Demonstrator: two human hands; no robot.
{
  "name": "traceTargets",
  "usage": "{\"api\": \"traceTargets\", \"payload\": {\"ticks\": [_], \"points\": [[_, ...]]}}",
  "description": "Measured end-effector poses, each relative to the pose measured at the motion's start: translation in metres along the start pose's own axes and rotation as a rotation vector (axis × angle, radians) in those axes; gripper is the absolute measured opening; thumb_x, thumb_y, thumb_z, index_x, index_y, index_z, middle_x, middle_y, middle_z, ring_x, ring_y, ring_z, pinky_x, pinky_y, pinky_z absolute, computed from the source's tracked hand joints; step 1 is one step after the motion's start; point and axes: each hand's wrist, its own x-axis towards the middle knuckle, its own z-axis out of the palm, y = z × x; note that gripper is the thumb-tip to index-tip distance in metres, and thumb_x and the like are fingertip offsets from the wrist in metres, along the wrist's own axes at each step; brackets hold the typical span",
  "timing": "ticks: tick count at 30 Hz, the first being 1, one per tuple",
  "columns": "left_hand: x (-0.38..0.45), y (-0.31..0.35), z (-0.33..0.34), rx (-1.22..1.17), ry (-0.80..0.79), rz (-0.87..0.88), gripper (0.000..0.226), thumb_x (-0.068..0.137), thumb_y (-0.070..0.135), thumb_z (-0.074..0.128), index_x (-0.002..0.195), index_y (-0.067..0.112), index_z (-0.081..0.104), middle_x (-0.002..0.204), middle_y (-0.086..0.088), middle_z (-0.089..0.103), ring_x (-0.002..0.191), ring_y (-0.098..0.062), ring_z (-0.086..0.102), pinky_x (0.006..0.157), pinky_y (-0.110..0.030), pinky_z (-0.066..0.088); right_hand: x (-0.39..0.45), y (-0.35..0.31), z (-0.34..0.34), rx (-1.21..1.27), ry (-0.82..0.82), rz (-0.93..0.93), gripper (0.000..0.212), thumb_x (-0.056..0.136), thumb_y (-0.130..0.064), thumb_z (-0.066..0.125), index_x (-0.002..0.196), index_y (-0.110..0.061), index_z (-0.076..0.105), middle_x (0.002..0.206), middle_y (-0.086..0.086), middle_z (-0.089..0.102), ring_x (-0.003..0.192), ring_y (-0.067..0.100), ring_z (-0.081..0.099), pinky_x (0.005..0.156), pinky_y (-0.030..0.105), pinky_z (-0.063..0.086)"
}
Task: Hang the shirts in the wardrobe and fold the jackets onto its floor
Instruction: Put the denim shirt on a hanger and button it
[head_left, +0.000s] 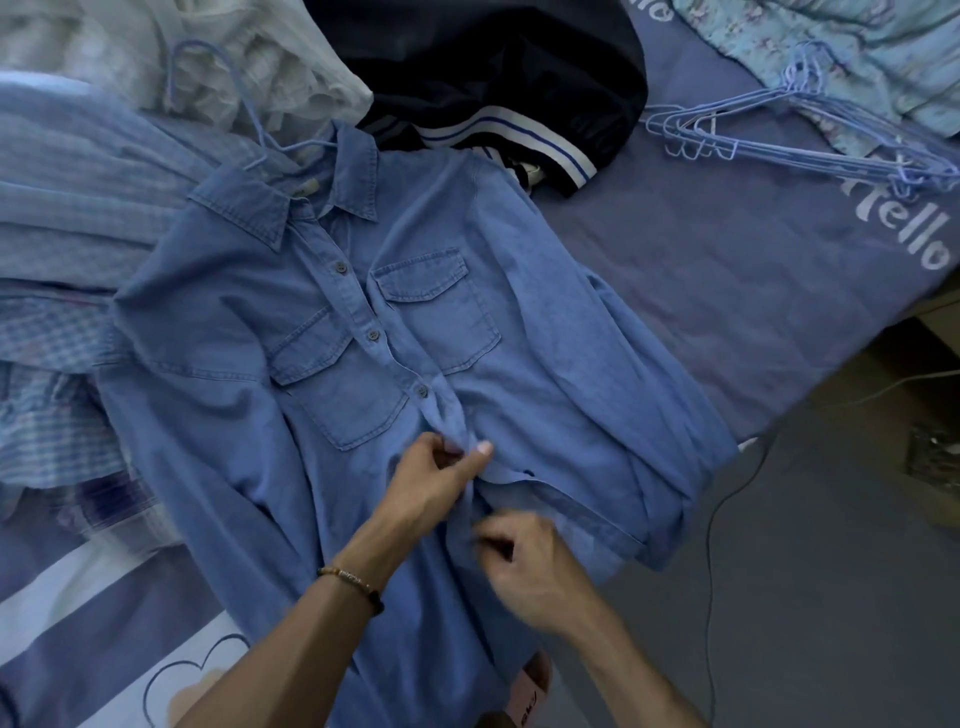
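A blue denim shirt (322, 291) with two chest pockets lies face up on the bed, collar away from me. A blue wire hanger (244, 111) sits inside its collar, hook pointing up left. My left hand (441, 475) pinches the button placket at mid-front. Just below it, my right hand (524, 561) grips the same placket edge with curled fingers. The upper buttons are fastened. A dark navy jacket (498, 67) with striped white and blue hem lies beyond the collar.
Checked and pale shirts (67, 218) are piled at the left. A bunch of blue wire hangers (800, 140) lies on the blue bedsheet (727, 270) at the upper right. The bed edge, grey floor and a cable (727, 499) run along the right.
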Motion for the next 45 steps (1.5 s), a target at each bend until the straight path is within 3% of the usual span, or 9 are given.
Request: {"api": "traceTargets", "payload": {"ticks": [2,6,11,14,17,20,29,34,45], "points": [[-0.003,-0.009,0.0,0.29,0.051,0.065,0.028,0.081,0.024,0.073,0.097,0.015,0.052,0.087,0.004,0.061,0.08,-0.012,0.06,0.062,-0.022,0.046,-0.007,0.008,-0.004,0.001,0.155,0.012,0.02,0.084,-0.008,0.06,0.094,-0.016,0.076,0.079,-0.016,0.061,0.076,-0.001,0.059,0.07,0.011,0.045],[-0.018,-0.023,0.004,0.375,0.163,0.135,0.026,0.082,0.02,0.066,0.089,0.02,0.042,0.09,0.005,0.05,0.083,-0.014,0.05,0.062,-0.023,0.039,0.003,0.028,-0.015,-0.375,0.556,-0.035,0.032,0.073,-0.016,0.078,0.103,-0.018,0.068,0.096,-0.005,0.06,0.091,0.015,0.055,0.077,0.033,0.048],[-0.04,-0.042,0.008,0.388,0.281,0.159,0.023,0.077,0.017,0.067,0.086,0.028,0.048,0.092,0.008,0.051,0.081,-0.011,0.054,0.068,-0.024,0.044,0.019,0.032,-0.01,-0.565,0.425,-0.131,0.019,0.064,0.004,0.071,0.073,-0.011,0.065,0.07,0.003,0.055,0.061,0.027,0.058,0.048,0.034,0.048],[-0.05,-0.046,0.004,0.435,0.364,0.035,0.02,0.074,0.025,0.071,0.063,0.015,0.058,0.06,-0.002,0.062,0.062,-0.018,0.062,0.058,-0.032,0.05,0.008,0.037,0.001,-0.668,0.282,-0.197,0.02,0.067,-0.007,0.073,0.084,-0.014,0.069,0.072,0.002,0.053,0.061,0.023,0.057,0.048,0.031,0.044],[-0.052,-0.054,0.002,0.257,0.285,-0.091,0.034,0.076,0.023,0.078,0.055,0.003,0.062,0.048,-0.009,0.062,0.05,-0.021,0.064,0.057,-0.036,0.057,-0.001,0.037,0.003,-0.561,0.19,-0.133,0.033,0.083,-0.035,0.061,0.11,-0.018,0.069,0.091,0.003,0.057,0.079,0.023,0.06,0.064,0.035,0.051],[-0.054,-0.059,0.005,0.033,0.179,-0.171,0.023,0.077,0.007,0.079,0.06,0.003,0.064,0.052,-0.008,0.061,0.05,-0.018,0.062,0.068,-0.048,0.061,0.004,0.031,-0.001,-0.455,0.186,-0.071,0.021,0.094,-0.028,0.054,0.104,-0.017,0.069,0.098,0.003,0.056,0.086,0.024,0.061,0.073,0.036,0.049],[-0.076,-0.029,0.02,-0.183,-0.019,-0.118,0.02,0.091,0.003,0.066,0.072,-0.001,0.063,0.06,-0.008,0.062,0.054,-0.014,0.063,0.057,-0.025,0.058,-0.01,0.02,-0.015,-0.034,0.474,0.081,0.018,0.088,-0.017,0.067,0.074,-0.022,0.059,0.08,-0.006,0.058,0.072,0.006,0.056,0.071,0.024,0.046],[-0.084,-0.002,0.045,-0.323,-0.093,-0.021,0.016,0.089,-0.005,0.063,0.076,0.002,0.061,0.062,-0.007,0.062,0.057,-0.012,0.063,0.061,-0.026,0.058,-0.033,0.004,-0.04,0.066,0.577,0.051,0.018,0.088,-0.013,0.068,0.075,-0.024,0.061,0.073,-0.01,0.065,0.072,0.002,0.061,0.065,0.009,0.044],[-0.092,0.0,0.061,-0.588,-0.073,-0.079,0.002,0.088,-0.005,0.063,0.09,-0.004,0.064,0.064,-0.009,0.065,0.058,-0.014,0.065,0.072,-0.032,0.06,-0.047,-0.005,-0.041,0.297,0.645,0.16,0.015,0.085,-0.009,0.07,0.073,-0.018,0.068,0.063,-0.009,0.066,0.06,-0.004,0.062,0.057,0.009,0.045]]}}
